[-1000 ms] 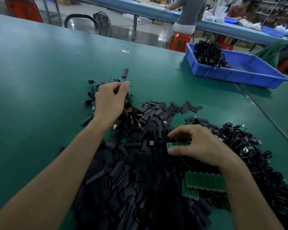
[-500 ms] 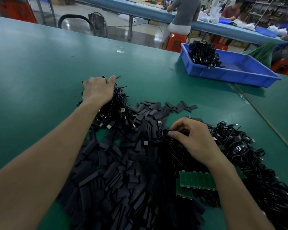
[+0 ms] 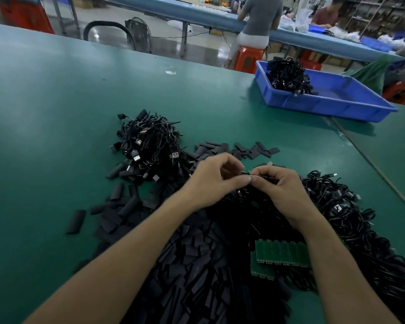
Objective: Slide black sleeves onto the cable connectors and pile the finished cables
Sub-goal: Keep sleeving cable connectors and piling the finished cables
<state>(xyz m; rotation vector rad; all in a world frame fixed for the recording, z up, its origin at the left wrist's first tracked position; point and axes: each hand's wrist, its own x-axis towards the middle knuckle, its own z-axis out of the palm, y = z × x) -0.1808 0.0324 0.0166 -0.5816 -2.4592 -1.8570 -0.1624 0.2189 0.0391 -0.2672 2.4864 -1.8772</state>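
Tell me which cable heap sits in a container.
The far-right heap, inside the blue bin; the centre heap and the near-right heap lie loose on the green table.

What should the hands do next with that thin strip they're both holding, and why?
Probably snap the end piece off the strip: the left hand pinches only its tip, the right hand holds the rest, and no sleeve shows in either hand yet, though sleeves lie just below.

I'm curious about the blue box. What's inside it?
Black cables heaped at one end of the blue box; its remaining floor is bare. Anything beneath the heap is hidden.
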